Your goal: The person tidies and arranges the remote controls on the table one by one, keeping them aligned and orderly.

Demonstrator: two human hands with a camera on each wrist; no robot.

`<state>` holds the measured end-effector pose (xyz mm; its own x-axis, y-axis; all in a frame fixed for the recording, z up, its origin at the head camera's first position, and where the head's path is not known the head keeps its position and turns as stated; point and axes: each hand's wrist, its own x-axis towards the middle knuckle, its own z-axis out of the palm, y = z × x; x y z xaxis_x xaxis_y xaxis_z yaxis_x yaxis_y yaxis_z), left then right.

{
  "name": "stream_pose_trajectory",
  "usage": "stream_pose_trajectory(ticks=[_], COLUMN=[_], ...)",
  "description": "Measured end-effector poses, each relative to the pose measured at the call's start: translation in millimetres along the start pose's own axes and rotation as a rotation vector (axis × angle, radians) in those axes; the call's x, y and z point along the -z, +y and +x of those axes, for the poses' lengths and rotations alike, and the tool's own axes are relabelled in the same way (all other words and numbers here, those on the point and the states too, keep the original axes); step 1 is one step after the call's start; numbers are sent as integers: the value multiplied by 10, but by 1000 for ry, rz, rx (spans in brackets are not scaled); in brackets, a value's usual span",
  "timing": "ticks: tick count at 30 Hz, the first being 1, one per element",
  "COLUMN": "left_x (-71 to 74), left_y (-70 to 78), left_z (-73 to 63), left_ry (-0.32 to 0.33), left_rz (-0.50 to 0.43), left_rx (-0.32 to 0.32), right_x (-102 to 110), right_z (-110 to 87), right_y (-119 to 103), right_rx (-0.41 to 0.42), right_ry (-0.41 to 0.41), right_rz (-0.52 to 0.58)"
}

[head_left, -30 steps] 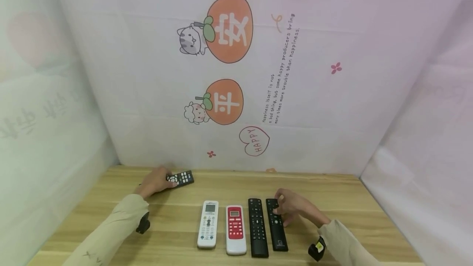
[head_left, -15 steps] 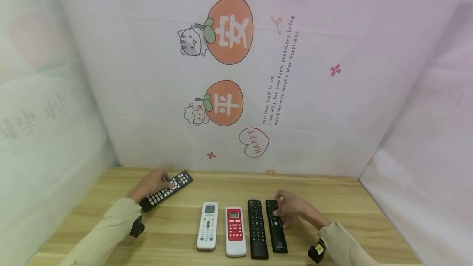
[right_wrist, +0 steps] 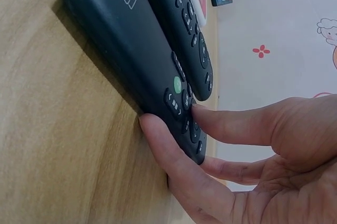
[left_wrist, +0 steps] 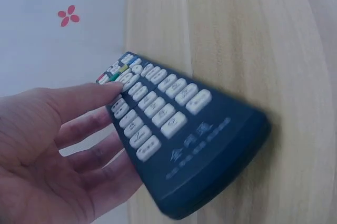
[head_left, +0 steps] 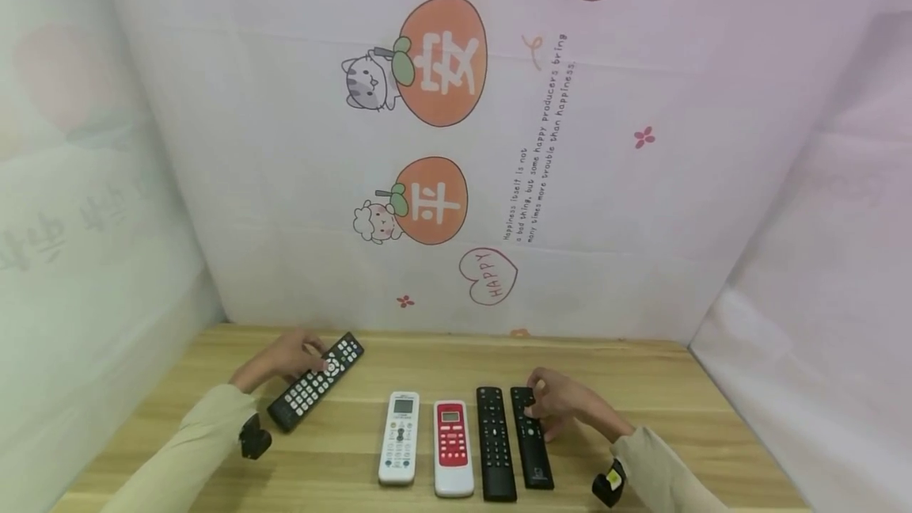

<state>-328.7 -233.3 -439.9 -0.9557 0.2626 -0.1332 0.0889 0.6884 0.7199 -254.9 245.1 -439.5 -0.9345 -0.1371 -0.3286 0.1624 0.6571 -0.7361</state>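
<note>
My left hand (head_left: 285,356) pinches a black remote control (head_left: 308,396) with white buttons at the table's left. The remote lies diagonally, far end to the right. In the left wrist view, the thumb presses the button face of this remote (left_wrist: 210,137) while the other fingers reach along its side and partly under it. At the right, my right hand (head_left: 566,400) grips the upper end of a slim black remote control (head_left: 536,454). The right wrist view has fingers on both long edges of this remote (right_wrist: 121,39), which has one green button.
Left of the right hand's remote stand a longer black remote (head_left: 496,450), a red-and-white remote (head_left: 454,450) and a white remote (head_left: 399,440), side by side in a row. A printed white cloth wall (head_left: 606,283) rises behind the wooden table (head_left: 641,370).
The left hand has drawn back toward the lower left, and its remote has turned from nearly sideways to a steeper diagonal, showing its whole face. The right hand stays put on its remote.
</note>
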Motion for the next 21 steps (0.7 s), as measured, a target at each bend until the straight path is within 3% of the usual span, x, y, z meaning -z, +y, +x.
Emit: stream_pose_trajectory(ticks=[12,21], left_x=[37,-42], left_y=[52,36], left_z=[-109,-123], left_ry=[-82,-136], left_rz=[-112,-258], left_rx=[13,-77], right_x=[-7,3], right_z=[9,24], right_y=[13,17], right_rx=[0,22], right_ry=[-5,-4], right_rz=[1,-23])
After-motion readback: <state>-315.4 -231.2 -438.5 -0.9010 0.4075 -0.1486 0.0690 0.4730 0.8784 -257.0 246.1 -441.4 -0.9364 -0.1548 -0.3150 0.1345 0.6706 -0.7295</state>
